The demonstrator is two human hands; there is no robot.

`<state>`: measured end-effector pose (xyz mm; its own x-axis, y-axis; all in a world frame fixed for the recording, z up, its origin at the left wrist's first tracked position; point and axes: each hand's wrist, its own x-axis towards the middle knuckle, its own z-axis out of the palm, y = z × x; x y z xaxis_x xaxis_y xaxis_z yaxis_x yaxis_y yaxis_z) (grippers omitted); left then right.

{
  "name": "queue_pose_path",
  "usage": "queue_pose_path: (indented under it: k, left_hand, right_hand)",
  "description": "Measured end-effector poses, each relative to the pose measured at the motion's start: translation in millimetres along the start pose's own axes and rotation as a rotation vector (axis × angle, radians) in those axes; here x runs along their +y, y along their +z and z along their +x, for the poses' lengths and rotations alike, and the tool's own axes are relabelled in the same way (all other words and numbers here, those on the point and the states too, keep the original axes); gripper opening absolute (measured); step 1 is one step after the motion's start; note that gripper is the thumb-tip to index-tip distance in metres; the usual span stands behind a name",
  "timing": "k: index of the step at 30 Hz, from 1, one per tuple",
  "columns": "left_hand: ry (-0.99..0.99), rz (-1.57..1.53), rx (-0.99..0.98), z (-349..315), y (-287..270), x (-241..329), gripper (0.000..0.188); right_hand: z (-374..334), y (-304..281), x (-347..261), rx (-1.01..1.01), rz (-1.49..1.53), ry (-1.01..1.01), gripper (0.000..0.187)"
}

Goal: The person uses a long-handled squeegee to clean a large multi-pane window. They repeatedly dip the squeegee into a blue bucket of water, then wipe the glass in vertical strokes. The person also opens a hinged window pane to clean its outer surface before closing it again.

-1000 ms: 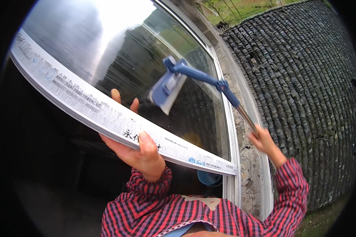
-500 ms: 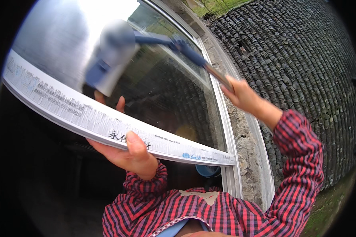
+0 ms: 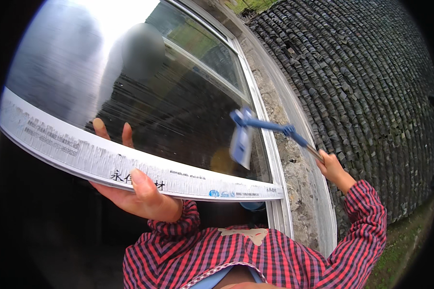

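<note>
My left hand (image 3: 139, 195) is wrapped round the white window frame (image 3: 197, 182), thumb on the near face and two fingertips showing beyond it against the glass. In my right hand (image 3: 333, 168) is the metal handle of a blue window squeegee (image 3: 270, 125), held out over the sill at the right. Its flat blue-and-white head (image 3: 241, 144) is by the right part of the window glass (image 3: 178, 115), slightly blurred. Whether the head touches the pane I cannot tell. Fine streaks run across the dark, reflecting glass.
A rough concrete ledge (image 3: 298, 192) runs along the window's right side, with a metal track (image 3: 278, 214) beside it. Beyond lies a roof of dark grey tiles (image 3: 352, 86). Below the frame, a blue bucket (image 3: 252, 205) partly shows. The room at lower left is dark.
The squeegee has swept from the pane's upper left to its right side, and my right hand has moved right and down with it. My left hand stays on the frame, which has shifted slightly leftward in view.
</note>
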<state>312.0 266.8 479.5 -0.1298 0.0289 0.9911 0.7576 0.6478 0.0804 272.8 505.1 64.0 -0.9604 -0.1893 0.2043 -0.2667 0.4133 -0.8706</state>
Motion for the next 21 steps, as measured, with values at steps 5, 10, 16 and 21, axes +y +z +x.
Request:
queue_pose_path:
  k: [5, 10, 16, 21]
  left_hand:
    - [0.000, 0.008, -0.002, -3.3, -1.4, -0.7, 0.101]
    - [-0.005, 0.011, -0.028, -5.5, -9.3, -5.8, 0.102]
    - [0.013, 0.013, -0.028, -1.8, -5.6, -7.4, 0.102]
    - [0.012, 0.042, -0.034, -1.4, -2.1, -2.2, 0.101]
  right_hand:
    - [103.4, -13.5, -147.9, 0.164, 0.251, -0.310, 0.017]
    - [136.3, -31.3, -208.9, 0.318, 0.171, -0.427, 0.018]
    - [77.1, -9.6, -129.8, 0.257, 0.064, -0.285, 0.027]
    - [16.2, 28.9, -46.1, 0.235, 0.031, -0.157, 0.031]
